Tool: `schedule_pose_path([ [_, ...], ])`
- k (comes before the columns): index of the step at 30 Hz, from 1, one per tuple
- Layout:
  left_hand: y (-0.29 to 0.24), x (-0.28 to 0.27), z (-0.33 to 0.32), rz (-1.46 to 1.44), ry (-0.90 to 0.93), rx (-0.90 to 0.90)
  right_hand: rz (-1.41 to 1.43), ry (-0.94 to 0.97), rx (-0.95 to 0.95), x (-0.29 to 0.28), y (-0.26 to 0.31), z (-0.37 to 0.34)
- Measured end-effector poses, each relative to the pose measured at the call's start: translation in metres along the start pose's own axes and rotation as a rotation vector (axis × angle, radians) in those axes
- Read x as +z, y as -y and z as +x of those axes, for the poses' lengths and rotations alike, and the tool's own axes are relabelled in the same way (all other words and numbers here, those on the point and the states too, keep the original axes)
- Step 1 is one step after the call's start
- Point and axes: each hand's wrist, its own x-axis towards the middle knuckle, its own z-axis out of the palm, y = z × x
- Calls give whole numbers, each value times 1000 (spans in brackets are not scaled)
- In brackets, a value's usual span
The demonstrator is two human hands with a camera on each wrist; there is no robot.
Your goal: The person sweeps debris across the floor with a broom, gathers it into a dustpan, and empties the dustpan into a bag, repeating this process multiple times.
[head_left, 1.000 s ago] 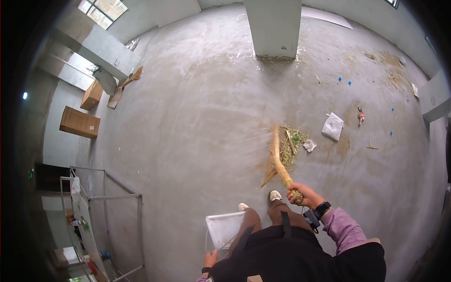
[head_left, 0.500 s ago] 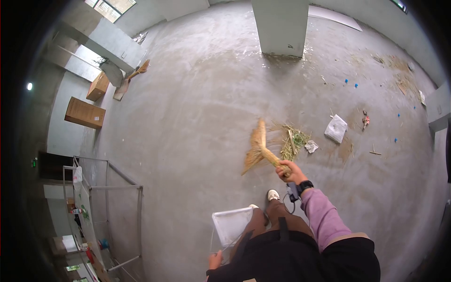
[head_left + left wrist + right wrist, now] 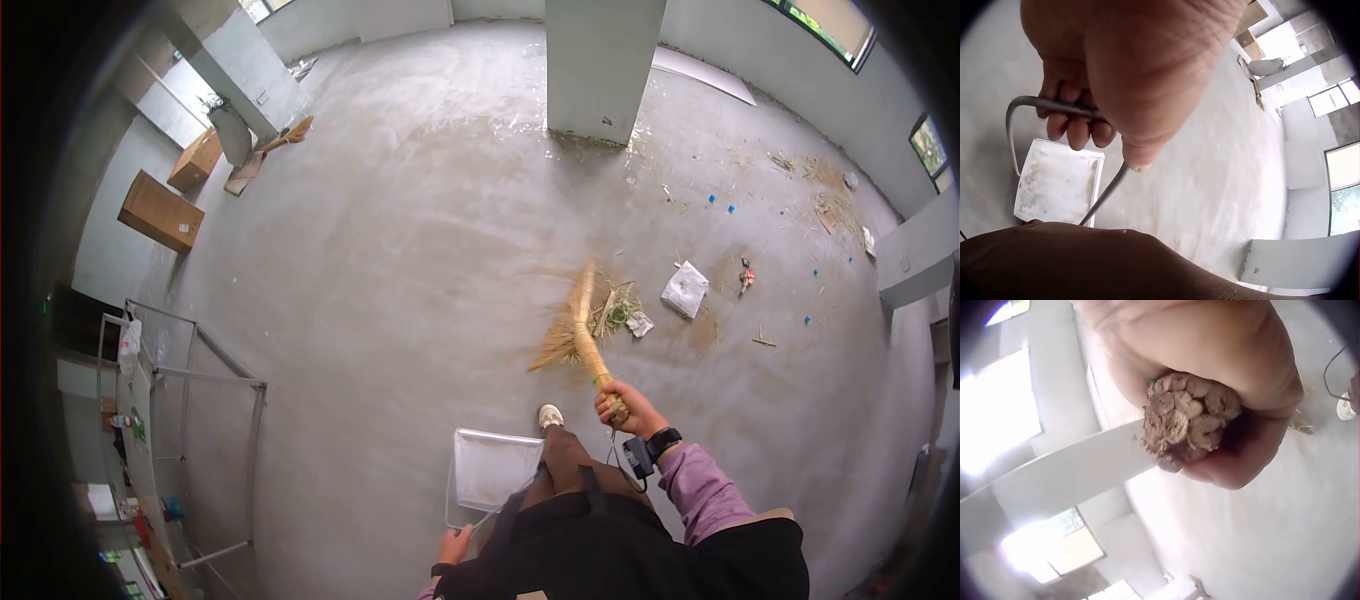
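Observation:
My right hand [image 3: 632, 408] grips the handle of a straw broom [image 3: 586, 350] over the floor. Blurred bristles fan out to the left, and the broom head overlaps the left side of a pile of straw and green scraps [image 3: 622, 300]. In the right wrist view, the bundled-stalk butt of the broom [image 3: 1188, 419] pokes out of the fist. A crumpled white paper [image 3: 640, 324] lies at the pile's right edge. My left hand [image 3: 455, 545] holds the bent metal handle [image 3: 1054, 105] of a white dustpan [image 3: 497, 470], whose dirty pan hangs beside the left leg.
Farther right lie a white folded sheet [image 3: 685, 290], a small red scrap [image 3: 747, 276], blue bits [image 3: 731, 209] and scattered straw [image 3: 825, 175]. A pillar [image 3: 600, 70] stands ahead. Cardboard boxes [image 3: 160, 210] and a metal frame [image 3: 210, 376] are at left.
The broom swung left away from the straw pile, then came back right against it. The dustpan shifted slightly forward, and the head view turned a little.

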Motion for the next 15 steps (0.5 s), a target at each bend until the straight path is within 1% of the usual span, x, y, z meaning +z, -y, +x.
schedule_pose_path([
  [3, 22, 10, -7, 41, 0, 24, -116, 6, 53, 6, -39, 13],
  [5, 21, 6, -20, 50, -2, 28, -186, 24, 81, 17, -61, 28],
  [8, 26, 3, -26, 52, -7, 36, -262, -22, 119, 16, -88, 61],
  [11, 44, 0, -25, 62, -18, 43, -269, -24, 85, -6, -97, 69],
  [12, 50, 0, -24, 66, -22, 46, -229, -40, 91, -15, -96, 65],
  [15, 61, 3, -26, 78, -32, 49, -118, -69, 93, -54, -69, 36],
])
